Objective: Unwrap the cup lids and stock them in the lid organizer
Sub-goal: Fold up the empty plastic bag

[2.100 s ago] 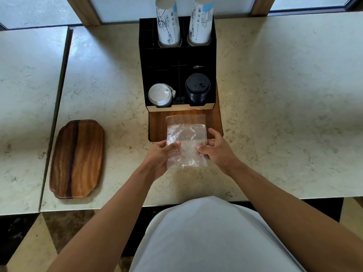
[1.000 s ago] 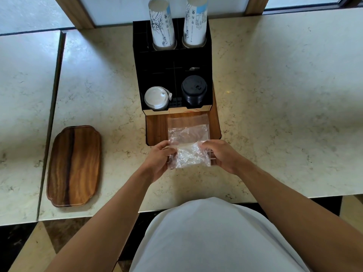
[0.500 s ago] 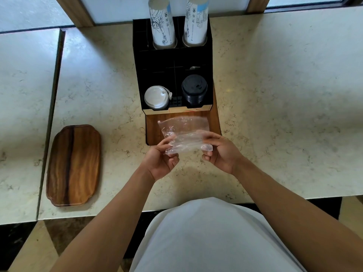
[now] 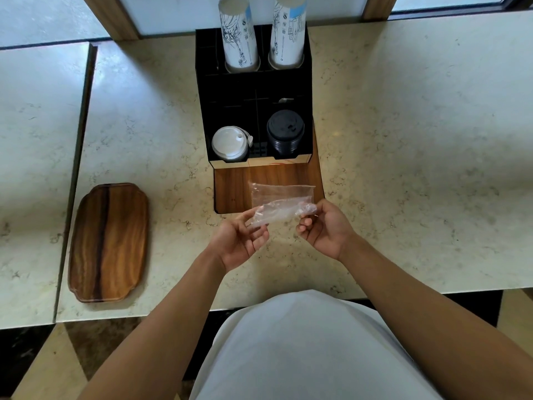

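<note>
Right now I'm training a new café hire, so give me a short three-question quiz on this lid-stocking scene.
1. True or false: both hands hold the crumpled clear plastic bag.
2. Which stack sits in the front right slot of the black lid organizer: A white lids, B black lids, C paper cups?
3. What lies on the marble counter to the person's left?

Key: 1 true: left hand and right hand pinch its ends. 2 B, black lids. 3 The oblong wooden tray.
</note>
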A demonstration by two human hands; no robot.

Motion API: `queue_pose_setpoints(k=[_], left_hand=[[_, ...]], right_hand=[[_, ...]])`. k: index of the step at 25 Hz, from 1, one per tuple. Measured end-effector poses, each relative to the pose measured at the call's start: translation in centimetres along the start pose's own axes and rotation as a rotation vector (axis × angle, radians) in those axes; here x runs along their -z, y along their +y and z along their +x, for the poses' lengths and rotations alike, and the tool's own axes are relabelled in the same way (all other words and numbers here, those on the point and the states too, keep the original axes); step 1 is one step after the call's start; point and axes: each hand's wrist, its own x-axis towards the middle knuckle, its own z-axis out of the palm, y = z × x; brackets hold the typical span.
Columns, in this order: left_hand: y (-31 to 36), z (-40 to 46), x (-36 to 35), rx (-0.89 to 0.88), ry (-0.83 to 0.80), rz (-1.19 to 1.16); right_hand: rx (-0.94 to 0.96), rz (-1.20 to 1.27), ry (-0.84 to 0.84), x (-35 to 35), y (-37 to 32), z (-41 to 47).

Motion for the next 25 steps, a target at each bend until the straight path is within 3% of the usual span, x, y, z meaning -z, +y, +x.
queue_pose_setpoints(k=[3, 5, 10, 14, 17, 25], left_hand=[[0.1, -0.7, 0.4, -0.028, -0.090, 0.393], [0.0, -0.8, 0.3, -0.082, -0.088, 0.519], [0.0, -0.4, -0.8, -0.253, -0.052, 0.566], [-0.9, 0.1, -1.1, -0.302, 0.079, 0.487], [-1.6, 0.3, -1.3, -0.283, 0.118, 0.455], [-1.7, -0.4, -1.1, -0.094, 0.028, 0.519]], right_hand=[[-0.019, 0.034, -0.032, 0.4, -0.4, -0.6], [-0.025, -0.016, -0.065, 0.4, -0.5, -0.9], [-0.049, -0.216, -0.087, 0.5, -0.5, -1.2], [-0.032, -0.329, -0.168, 1.0, -0.8, -1.4], [0.019, -0.570, -0.212, 1.3, -0.4, -1.4], [0.179, -0.547, -0.072, 0.1, 0.4, -1.2]])
